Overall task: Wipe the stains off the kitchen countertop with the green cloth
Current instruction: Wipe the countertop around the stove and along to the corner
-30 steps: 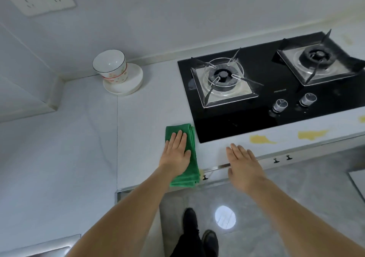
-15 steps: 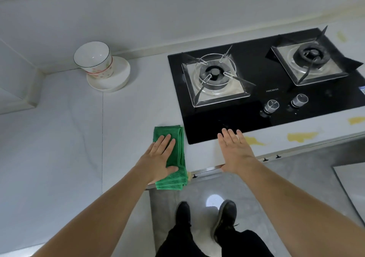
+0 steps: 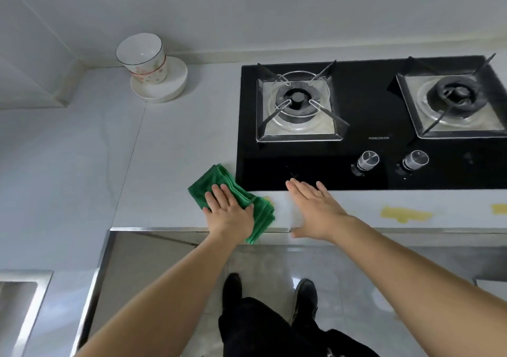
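Left hand (image 3: 229, 212): forearm extended from the lower left, palm down, fingers straight and close together, pressing flat on the green cloth (image 3: 219, 189); thumb out to the right along the cloth's edge. Right hand (image 3: 315, 209): forearm extended from the lower right, palm down, fingers straight and slightly spread, holding nothing; whether the palm touches the surface or hovers just above it cannot be told; its fingertips reach the front edge of the black hob (image 3: 370, 126). Countertop (image 3: 178, 142): pale grey-white, with a metal strip along the front edge and a corner turn to the left. Hob: black glass, two burners with wire pan supports, two round knobs (image 3: 366, 161) near its front. Stains: one yellow stain (image 3: 403, 214) on the strip of counter in front of the hob, well right of the right hand; another yellow patch (image 3: 499, 209) at the right border; a small yellow trace (image 3: 267, 199) just beside the cloth's right side. White bowl (image 3: 142, 57): standing on a white plate (image 3: 167, 90) at the back of the counter near the wall. Floor: grey tile, with dark shoes and dark trousers visible below. Cloth position: folded, lying at an angle near the counter's front edge, just left of the hob's front-left corner; its far corner shows beyond the left fingertips, its near-right corner overhangs the counter edge beside the left wrist.
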A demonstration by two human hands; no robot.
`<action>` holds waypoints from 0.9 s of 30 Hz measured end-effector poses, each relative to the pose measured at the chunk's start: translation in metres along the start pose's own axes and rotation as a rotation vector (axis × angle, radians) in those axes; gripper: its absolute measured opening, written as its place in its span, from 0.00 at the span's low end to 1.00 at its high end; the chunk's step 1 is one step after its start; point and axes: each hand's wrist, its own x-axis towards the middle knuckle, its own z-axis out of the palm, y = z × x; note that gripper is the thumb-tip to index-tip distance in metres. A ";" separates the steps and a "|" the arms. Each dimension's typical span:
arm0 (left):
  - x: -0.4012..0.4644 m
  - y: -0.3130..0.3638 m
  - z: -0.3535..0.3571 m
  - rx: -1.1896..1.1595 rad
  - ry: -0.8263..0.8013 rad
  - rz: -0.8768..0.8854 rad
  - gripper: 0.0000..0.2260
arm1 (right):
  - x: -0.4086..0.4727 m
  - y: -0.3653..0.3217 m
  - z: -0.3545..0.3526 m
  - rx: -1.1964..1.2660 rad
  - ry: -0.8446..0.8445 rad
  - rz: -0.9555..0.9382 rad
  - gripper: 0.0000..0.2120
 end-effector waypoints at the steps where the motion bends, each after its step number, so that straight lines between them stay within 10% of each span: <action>1: -0.002 0.005 -0.002 0.005 0.008 -0.020 0.38 | -0.005 0.010 -0.003 -0.014 0.020 0.016 0.56; 21: -0.035 0.091 -0.003 0.354 -0.063 -0.024 0.32 | -0.034 0.092 0.011 -0.131 0.022 0.162 0.57; 27: -0.042 0.107 -0.014 -0.086 -0.134 -0.032 0.23 | -0.046 0.093 0.013 -0.063 0.049 0.165 0.54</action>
